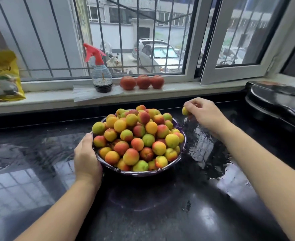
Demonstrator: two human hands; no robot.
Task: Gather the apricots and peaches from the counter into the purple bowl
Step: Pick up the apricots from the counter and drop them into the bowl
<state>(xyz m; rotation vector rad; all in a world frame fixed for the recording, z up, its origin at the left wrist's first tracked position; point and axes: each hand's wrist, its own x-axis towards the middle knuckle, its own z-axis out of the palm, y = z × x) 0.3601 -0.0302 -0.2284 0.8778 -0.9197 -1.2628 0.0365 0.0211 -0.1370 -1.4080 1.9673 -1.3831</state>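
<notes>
The purple bowl (pixel 141 173) stands on the black counter, heaped with several yellow, orange and red apricots (pixel 138 138). My left hand (pixel 85 159) grips the bowl's left rim, thumb at the edge. To the right of the bowl and a little above the counter, my right hand (pixel 204 113) pinches one small yellow apricot (pixel 185 111) in its fingertips. Three red peaches (pixel 142 82) sit in a row on the white window sill behind the bowl.
The glossy black counter (pixel 160 206) is wet to the right of the bowl. A spray bottle (pixel 100 73) with a red trigger stands on the sill, a yellow bag (pixel 2 77) at far left. A black appliance (pixel 278 103) occupies the right rear corner.
</notes>
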